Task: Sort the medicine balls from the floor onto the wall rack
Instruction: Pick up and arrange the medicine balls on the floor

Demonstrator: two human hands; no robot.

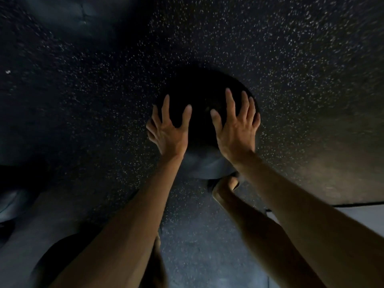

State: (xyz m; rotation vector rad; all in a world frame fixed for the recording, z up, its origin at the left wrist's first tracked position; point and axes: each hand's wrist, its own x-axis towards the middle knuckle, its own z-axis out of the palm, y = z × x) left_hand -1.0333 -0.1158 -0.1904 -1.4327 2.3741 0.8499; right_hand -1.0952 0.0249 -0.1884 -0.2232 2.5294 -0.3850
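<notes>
Speckled dark floor under a black medicine ball, dead ahead between my left hand and right hand, both splayed flat on its sides, equally near; lifted or resting, I cannot tell.

**Speckled floor and dim shapes at the edges**

A black rubber floor flecked with small pale specks fills most of the view. It is dark toward the left and catches a warmer, brownish light toward the right edge. A small white scrap lies on it near the left edge. At the top left sits a dark grey-blue rounded shape with a crease across it, too dim to identify. A bluish-grey curved form shows at the lower left edge, also unclear. Low on the right, a thin dark line runs along the top of a pale flat surface. Bottom centre, the floor looks greyer and smoother.
</notes>
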